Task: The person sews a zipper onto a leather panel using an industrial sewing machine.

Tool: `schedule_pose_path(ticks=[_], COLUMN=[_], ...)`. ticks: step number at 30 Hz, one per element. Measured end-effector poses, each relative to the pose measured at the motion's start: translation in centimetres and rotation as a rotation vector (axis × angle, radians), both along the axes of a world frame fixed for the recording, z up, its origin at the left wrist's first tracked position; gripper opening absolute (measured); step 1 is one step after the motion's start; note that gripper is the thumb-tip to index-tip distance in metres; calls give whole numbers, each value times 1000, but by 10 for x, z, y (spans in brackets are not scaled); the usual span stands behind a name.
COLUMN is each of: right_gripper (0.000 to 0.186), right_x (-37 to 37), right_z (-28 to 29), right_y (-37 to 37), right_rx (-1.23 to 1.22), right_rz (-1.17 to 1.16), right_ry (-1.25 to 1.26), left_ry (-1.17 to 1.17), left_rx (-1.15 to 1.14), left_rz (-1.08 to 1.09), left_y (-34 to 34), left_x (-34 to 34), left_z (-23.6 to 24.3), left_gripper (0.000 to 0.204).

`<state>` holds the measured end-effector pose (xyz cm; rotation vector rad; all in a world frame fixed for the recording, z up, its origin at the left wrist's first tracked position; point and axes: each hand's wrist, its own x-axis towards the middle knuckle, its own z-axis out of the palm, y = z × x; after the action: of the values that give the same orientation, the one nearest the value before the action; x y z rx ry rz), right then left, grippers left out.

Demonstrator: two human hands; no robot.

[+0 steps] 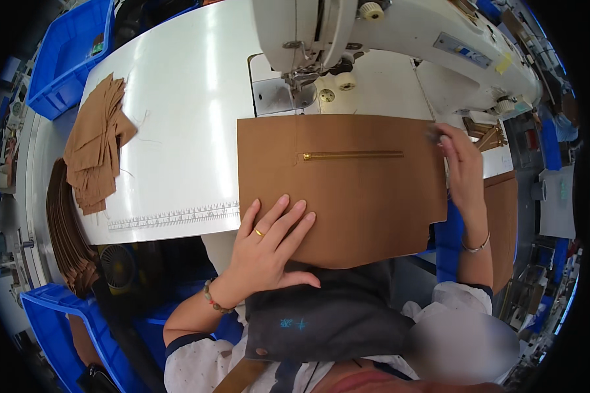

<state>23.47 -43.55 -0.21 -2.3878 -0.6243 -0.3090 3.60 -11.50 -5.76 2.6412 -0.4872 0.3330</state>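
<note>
A brown fabric panel [367, 209] lies across the front of the sewing table, overhanging its near edge. A gold metal zipper [354, 156] is set into the panel's upper half, with its pull at the left end. My left hand [265, 245] rests flat on the panel's lower left corner, fingers spread. At the panel's upper right corner, my right hand [464, 164] is closed in a pinch around a small dark object, too blurred to name. Just beyond the panel's far edge are the sewing machine's needle and presser foot [298, 82].
Brown fabric pieces [98, 141] are piled on the white table [177, 131] at left, and a stack of folded brown pieces [69, 229] hangs over its edge. Blue bins [65, 49] stand around. Zippers [488, 134] lie at right, under the machine arm [459, 52].
</note>
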Motion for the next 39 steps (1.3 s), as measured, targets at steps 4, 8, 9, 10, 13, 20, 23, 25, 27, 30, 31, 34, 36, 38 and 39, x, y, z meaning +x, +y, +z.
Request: schedule_pose_path(ticks=[4,8,9,10,13,20,23,25,27,30,31,34,36,38,39], right_gripper=[18,13,14,15,15,16,15,14,14,19,22,25,25,23,22], right_x=[7,19,22,24,30,62,66,66,66,69,71,65,59,54,56], right_z=[-15,-32,-36,-38,-32,-27,-38,-33,-26,-16,-14,-12,-13,-22,-26], right_y=[81,127,134,137,137,144,150,144,123,48,19,-29,-44,-28,-15], right_rx=[-366,-431,-442,-454,-472,-583,-516,-683,-849,-516,-527,-532,-523,-361,-329], right_rz=[365,532,571,609,544,493,544,448,334,213,127,20,1,75,95], right_ry=[-224,-349,-369,-388,-346,-442,-453,-371,-277,-297,-270,-294,-349,-412,-356], left_ry=[-168,-298,-298,-305,-323,-412,-414,-395,-375,-386,-392,-402,-383,-385,-381], left_rx=[69,84,81,81,76,103,96,107,113,108,132,154,175,167,180], left_rz=[38,54,65,63,79,88,72,74,61,45,59,39,81,46,65], left_y=[0,-3,-3,-3,-3,-2,-2,0,3,4,5,6,6,6,7], left_x=[3,7,7,8,7,9,11,7,5,5,4,6,5,5,5], left_z=[-21,-35,-36,-37,-41,-43,-43,-42,-42,-42,-40,-38,-38,-42,-43], left_gripper=[81,66,66,64,60,58,55,52,48,45,45,42,38,34,33])
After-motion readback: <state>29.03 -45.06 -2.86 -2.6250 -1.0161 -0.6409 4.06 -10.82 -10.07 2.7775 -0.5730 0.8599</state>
